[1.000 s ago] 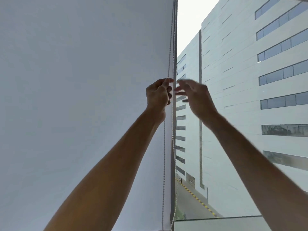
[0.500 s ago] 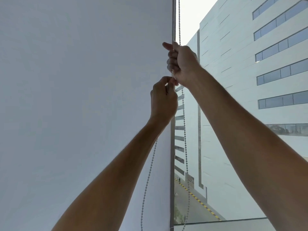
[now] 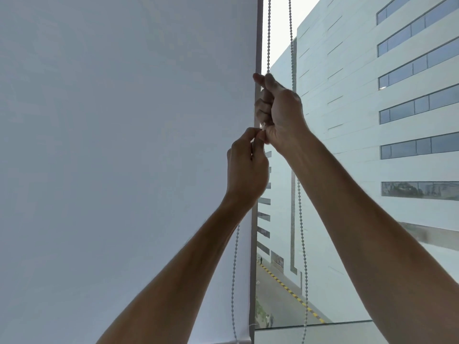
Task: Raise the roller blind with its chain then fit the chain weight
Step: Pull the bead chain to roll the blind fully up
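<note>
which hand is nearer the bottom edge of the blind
Left. The left hand pinches the chain lower down, nearer the blind's bottom edge; the right hand grips the chain just above it, farther up.

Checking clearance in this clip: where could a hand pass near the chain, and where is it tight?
Free: the pane right of the free chain strand. Crowded: beside the blind edge, where the right hand fists the gripped chain strand directly above the left hand.
</note>
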The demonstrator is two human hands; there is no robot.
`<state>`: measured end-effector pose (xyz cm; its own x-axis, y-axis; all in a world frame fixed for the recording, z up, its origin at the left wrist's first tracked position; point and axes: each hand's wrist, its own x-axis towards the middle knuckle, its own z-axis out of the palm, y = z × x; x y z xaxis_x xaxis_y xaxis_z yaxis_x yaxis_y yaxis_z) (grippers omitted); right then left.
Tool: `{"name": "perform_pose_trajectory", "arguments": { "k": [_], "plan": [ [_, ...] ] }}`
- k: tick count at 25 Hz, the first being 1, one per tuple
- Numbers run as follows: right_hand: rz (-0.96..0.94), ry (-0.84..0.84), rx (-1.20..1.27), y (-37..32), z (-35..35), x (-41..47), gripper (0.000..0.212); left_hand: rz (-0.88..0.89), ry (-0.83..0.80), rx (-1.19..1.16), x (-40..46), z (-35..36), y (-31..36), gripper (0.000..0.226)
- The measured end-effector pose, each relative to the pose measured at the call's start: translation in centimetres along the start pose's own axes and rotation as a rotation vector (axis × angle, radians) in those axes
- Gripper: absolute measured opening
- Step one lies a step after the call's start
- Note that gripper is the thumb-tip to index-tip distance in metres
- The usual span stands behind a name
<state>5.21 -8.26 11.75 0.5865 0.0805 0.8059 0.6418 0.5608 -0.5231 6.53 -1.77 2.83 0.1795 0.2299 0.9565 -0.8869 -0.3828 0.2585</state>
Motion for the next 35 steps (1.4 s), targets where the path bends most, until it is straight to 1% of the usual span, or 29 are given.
{"name": "perform_pose_trajectory", "arguments": {
  "k": [6, 11, 16, 19, 23, 26, 31, 33, 35],
  "plan": [
    [-0.014, 0.008, -0.135, 4.4, -2.4, -3.8, 0.027, -0.14, -0.05, -0.091, -5.8, -0.2, -2.6, 0.027],
    [0.103, -0.002, -0.064, 7.9, -5.1, -7.5, 0.028, -0.19, -0.086, -0.093, -11.4, -0.5, -5.1, 0.027],
    [0.199, 0.021, -0.026, 10.5, -7.6, -11.8, 0.028, -0.403, -0.15, -0.363, -16.8, -0.6, -6.6, 0.028],
    [0.215, 0.032, -0.023, 11.7, -8.8, -14.0, 0.027, -0.464, -0.196, -0.412, -19.5, -1.0, -6.8, 0.029],
    [0.257, 0.066, -0.034, 13.1, -9.7, -17.2, 0.029, -0.593, -0.218, -0.467, -22.9, -1.5, -6.9, 0.026],
    [0.291, 0.086, -0.065, 14.2, -10.1, -19.7, 0.029, -0.649, -0.238, -0.462, -25.2, -2.3, -6.9, 0.03],
    [0.31, 0.061, -0.071, 14.4, -9.8, -21.6, 0.031, -0.664, -0.24, -0.383, -26.5, -3.7, -5.7, 0.028],
    [0.316, 0.03, -0.086, 14.1, -9.4, -21.7, 0.031, -0.709, -0.249, -0.402, -26.2, -4.2, -5.1, 0.03],
    [0.307, 0.017, -0.118, 13.7, -9.1, -21.6, 0.032, -0.764, -0.284, -0.442, -25.6, -5.0, -4.1, 0.025]
  ]
}}
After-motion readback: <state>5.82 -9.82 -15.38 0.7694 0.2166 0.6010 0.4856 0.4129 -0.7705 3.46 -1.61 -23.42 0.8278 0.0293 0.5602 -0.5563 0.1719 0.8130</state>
